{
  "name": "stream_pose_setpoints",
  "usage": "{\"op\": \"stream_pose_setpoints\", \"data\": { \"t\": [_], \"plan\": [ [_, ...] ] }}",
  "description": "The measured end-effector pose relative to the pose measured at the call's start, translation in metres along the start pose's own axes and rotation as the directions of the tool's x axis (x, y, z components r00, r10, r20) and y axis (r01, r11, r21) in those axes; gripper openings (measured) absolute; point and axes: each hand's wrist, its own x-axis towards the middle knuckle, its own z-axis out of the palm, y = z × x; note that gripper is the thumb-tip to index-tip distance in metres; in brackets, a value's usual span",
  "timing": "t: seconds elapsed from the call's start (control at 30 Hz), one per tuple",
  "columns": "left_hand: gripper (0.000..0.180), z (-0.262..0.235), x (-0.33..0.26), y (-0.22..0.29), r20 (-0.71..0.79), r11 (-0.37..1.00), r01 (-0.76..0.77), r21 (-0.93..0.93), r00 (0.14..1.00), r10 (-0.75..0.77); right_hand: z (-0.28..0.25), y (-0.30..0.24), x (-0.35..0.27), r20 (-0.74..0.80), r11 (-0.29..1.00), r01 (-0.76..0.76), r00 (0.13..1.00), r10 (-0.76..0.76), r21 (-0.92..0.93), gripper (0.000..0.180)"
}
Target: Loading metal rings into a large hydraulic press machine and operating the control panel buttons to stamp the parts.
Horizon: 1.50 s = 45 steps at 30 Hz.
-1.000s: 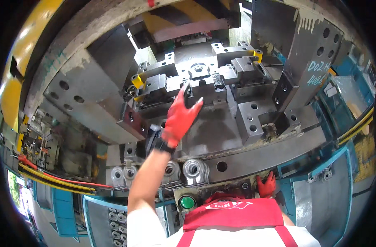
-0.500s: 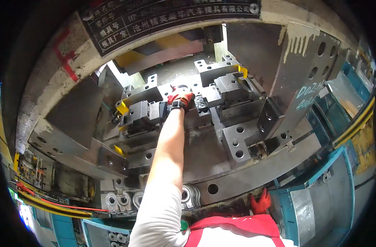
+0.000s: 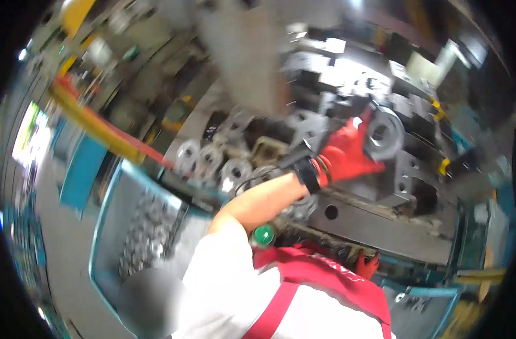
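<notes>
My left hand (image 3: 348, 152), in a red glove with a dark band at the wrist, is closed on a round grey metal part (image 3: 399, 135) with a hole in its middle. The part is held up in front of the die (image 3: 402, 181), tilted so that its ring face shows. Motion blurs the fingers, and some are hidden behind the part. Low down, past the red apron (image 3: 331, 271), my right hand (image 3: 368, 265) in a red glove is beside the front edge of the machine. Its fingers stand apart, and nothing shows in them.
Several similar metal parts (image 3: 235, 172) lie along the machine's ledge at left. Below them stands a teal bin (image 3: 98, 237) with many parts inside; another teal bin (image 3: 447, 294) is at lower right. A green button (image 3: 263, 234) sits near my body. A yellow-red rail (image 3: 99, 127) runs at left.
My left hand has drawn back out of the die and now holds the round metal part. The view has swung left, bringing the ledge parts and the left bin further into sight.
</notes>
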Motion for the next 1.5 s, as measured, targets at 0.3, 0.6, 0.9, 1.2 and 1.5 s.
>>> {"op": "stream_pose_setpoints", "data": {
  "t": [0.3,0.6,0.9,1.2,1.5],
  "plan": [
    [0.058,-0.050,-0.208,-0.021,0.177,0.012,0.198,-0.980,0.903,-0.390,0.006,0.016,0.015,0.063,0.987,0.159,0.986,-0.157,-0.020,0.083],
    [0.071,-0.065,-0.276,-0.021,0.058,-0.486,-0.117,-0.866,0.942,-0.331,0.010,0.007,0.015,-0.011,0.996,0.093,0.996,-0.093,0.014,0.081],
    [0.085,-0.045,-0.300,0.020,0.031,-0.296,-0.142,-0.945,0.861,-0.509,0.002,0.009,0.023,0.144,0.986,0.073,0.985,-0.095,0.149,0.088],
    [0.081,-0.035,-0.316,0.050,-0.065,-0.417,-0.263,-0.870,0.900,-0.432,0.005,0.025,0.038,0.211,0.946,0.126,0.958,-0.194,0.298,0.077],
    [0.046,-0.101,-0.352,-0.036,-0.235,0.571,0.444,-0.690,0.609,-0.758,0.002,0.058,0.057,0.312,0.858,-0.081,0.945,-0.095,0.507,0.064]
  ]
}}
